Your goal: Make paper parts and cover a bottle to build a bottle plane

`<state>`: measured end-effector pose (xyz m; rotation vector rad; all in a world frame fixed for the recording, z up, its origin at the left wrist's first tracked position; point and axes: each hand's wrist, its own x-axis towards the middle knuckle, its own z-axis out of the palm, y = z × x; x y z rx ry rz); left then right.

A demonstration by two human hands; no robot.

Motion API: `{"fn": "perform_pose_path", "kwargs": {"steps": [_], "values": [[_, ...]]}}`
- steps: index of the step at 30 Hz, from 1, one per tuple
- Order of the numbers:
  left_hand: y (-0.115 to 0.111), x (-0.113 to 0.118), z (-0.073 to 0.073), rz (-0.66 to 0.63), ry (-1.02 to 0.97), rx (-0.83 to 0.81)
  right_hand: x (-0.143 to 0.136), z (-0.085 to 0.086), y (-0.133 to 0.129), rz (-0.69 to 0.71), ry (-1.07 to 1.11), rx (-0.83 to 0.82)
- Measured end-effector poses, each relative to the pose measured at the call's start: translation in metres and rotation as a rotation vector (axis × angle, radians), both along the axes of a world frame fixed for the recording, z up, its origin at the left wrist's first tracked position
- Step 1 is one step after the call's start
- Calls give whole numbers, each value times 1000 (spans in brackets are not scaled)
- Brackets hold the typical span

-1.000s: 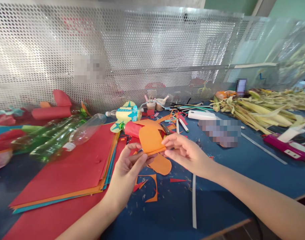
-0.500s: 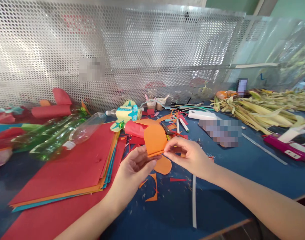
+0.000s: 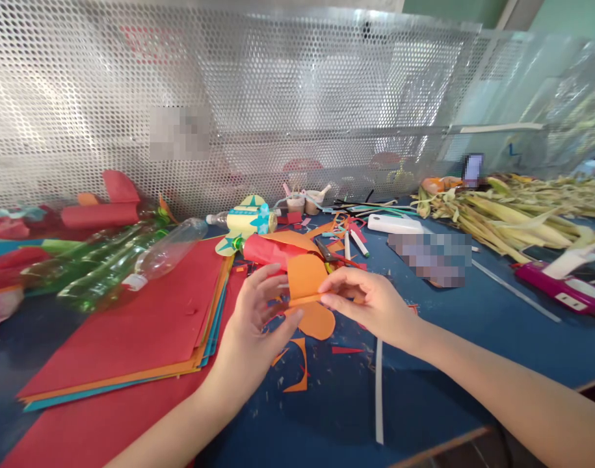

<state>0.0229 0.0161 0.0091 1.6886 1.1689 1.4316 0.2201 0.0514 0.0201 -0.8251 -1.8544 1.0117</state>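
Observation:
An orange paper piece (image 3: pixel 307 276) with a rounded top and a folded lower edge is held up over the table. My right hand (image 3: pixel 370 300) pinches its right end along the fold. To its left, my left hand (image 3: pixel 258 309) has its fingers apart, close around the paper's left edge and not gripping it. Below, a second rounded orange paper shape (image 3: pixel 317 322) lies on the table. Behind the held paper rests a bottle wrapped in red paper (image 3: pixel 272 250) with a green cap. Scissors (image 3: pixel 325 250) lie partly hidden behind my right hand.
A stack of red, orange and blue sheets (image 3: pixel 131 325) covers the left. Green and clear bottles (image 3: pixel 173 247) lie behind it. A white strip (image 3: pixel 379 396), a phone (image 3: pixel 428 260), a magenta power strip (image 3: pixel 560 286) and dried corn husks (image 3: pixel 502 218) are on the right. A perforated metal panel (image 3: pixel 277 84) stands behind.
My left hand has let go of the orange paper and its fingers have spread. The paper's upper part now appears tilted and lower, while my right hand keeps hold of the fold.

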Motion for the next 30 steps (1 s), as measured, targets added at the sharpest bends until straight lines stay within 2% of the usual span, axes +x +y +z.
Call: {"fn": "perform_pose_path", "kwargs": {"steps": [3,6,8,13,16,18,22,30], "values": [[-1,-4,0,121,340,310,0,-1,2,53,59,-152],[-3,-5,3,188,441,370,-1,-2,3,110,94,-268],[-4,-5,6,197,418,302,0,-2,2,104,63,-240],[-3,-4,12,133,273,90,3,2,-5,-35,-45,179],[-2,-3,15,57,191,-60,3,3,-6,-36,-62,307],[-3,-1,17,26,110,-167,2,2,-4,-30,-48,284],[-3,3,21,-2,-30,-318,0,0,2,-49,-11,122],[3,-1,19,6,-106,-442,1,-3,8,-36,-88,-87]]}}
